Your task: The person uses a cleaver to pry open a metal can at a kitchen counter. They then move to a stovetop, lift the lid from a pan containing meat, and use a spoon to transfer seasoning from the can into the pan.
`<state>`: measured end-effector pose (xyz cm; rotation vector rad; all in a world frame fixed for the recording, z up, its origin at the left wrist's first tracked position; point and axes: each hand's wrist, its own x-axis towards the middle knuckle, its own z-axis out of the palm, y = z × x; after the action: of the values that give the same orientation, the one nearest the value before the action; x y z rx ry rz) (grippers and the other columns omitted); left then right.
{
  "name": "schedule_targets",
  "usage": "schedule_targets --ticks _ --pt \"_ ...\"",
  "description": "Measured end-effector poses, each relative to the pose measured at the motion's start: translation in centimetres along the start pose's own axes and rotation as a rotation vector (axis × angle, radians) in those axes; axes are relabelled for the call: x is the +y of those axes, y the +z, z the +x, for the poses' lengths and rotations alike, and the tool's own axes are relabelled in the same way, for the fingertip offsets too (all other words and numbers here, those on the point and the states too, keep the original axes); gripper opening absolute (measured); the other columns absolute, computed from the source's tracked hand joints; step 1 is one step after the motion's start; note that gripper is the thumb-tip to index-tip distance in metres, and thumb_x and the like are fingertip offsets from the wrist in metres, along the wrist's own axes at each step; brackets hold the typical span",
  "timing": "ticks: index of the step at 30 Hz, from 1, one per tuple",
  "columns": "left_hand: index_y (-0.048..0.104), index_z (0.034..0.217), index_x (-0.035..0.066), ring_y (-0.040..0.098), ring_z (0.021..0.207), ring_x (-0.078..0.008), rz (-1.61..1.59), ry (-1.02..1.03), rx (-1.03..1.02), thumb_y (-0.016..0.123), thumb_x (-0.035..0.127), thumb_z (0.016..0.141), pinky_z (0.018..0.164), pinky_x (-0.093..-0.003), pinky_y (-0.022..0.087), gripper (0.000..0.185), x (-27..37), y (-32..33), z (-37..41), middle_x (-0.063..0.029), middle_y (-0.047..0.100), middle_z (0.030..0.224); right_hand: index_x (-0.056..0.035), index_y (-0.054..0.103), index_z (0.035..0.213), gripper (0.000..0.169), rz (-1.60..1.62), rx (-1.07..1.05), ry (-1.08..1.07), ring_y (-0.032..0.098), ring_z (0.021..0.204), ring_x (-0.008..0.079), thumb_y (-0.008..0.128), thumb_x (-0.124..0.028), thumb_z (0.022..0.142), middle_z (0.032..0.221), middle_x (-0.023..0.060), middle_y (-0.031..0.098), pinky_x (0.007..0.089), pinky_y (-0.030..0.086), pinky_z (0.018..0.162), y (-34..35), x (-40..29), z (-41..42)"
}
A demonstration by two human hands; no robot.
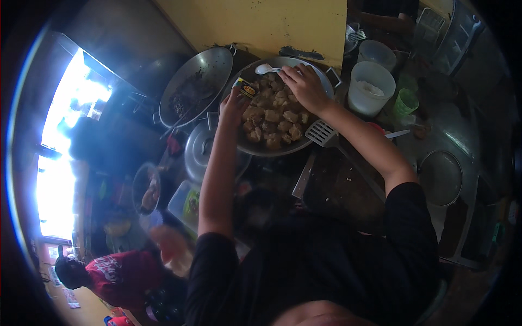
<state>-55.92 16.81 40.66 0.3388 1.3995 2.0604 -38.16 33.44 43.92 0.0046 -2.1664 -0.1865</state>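
Note:
A large metal wok (261, 151) full of browned chunks of food (272, 116) lies before me. Over its left side my left hand (233, 106) holds a small dark printed packet or box (246, 87). My right hand (305, 87), above the wok's upper right part, grips the handle of a white plastic spoon (265, 69), whose bowl points left and bears a little of something. A slotted metal spatula (322, 132) rests against the wok's lower right edge.
A second wok (212, 67) with dark residue stands left, a metal lid (200, 150) below it. White tubs (371, 104) and a green cup (406, 102) are at right, near a round strainer (440, 178). A person in red (122, 277) is at lower left; another person's arm (383, 22) shows top right.

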Motion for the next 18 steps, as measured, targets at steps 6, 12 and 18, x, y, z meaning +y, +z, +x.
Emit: schedule_targets --ticks 6,12,18 --pt "0.047 0.109 -0.008 0.057 0.091 -0.0239 0.022 0.037 -0.056 0.064 0.035 0.08 0.077 -0.033 0.051 0.054 -0.5 0.5 0.8 -0.0167 0.052 0.103 -0.0002 0.061 0.098 0.024 -0.05 -0.07 -0.109 0.049 0.088 0.0237 0.054 -0.008 0.076 0.105 0.0066 0.054 0.0339 0.042 0.077 0.6 0.5 -0.5" --pt "0.049 0.105 -0.007 0.058 0.087 -0.0231 0.218 0.091 -0.012 0.068 0.039 0.076 0.074 -0.0319 0.053 0.058 -0.8 -0.3 0.6 -0.016 0.053 0.1 -0.0006 0.062 0.093 0.02 -0.044 -0.043 -0.115 0.049 0.09 0.0235 0.054 -0.009 0.077 0.103 0.0057 0.054 0.0334 0.042 0.076 0.3 -0.1 -0.1" --pt "0.049 0.101 -0.006 0.059 0.083 -0.0239 0.216 0.087 -0.028 0.068 0.04 0.075 0.07 -0.0305 0.053 0.056 -0.4 0.5 0.4 -0.0149 0.053 0.095 0.002 0.062 0.089 0.017 -0.056 0.039 -0.216 0.05 0.091 0.0243 0.055 -0.009 0.077 0.103 0.0072 0.055 0.0334 0.042 0.075 0.5 0.4 1.2"
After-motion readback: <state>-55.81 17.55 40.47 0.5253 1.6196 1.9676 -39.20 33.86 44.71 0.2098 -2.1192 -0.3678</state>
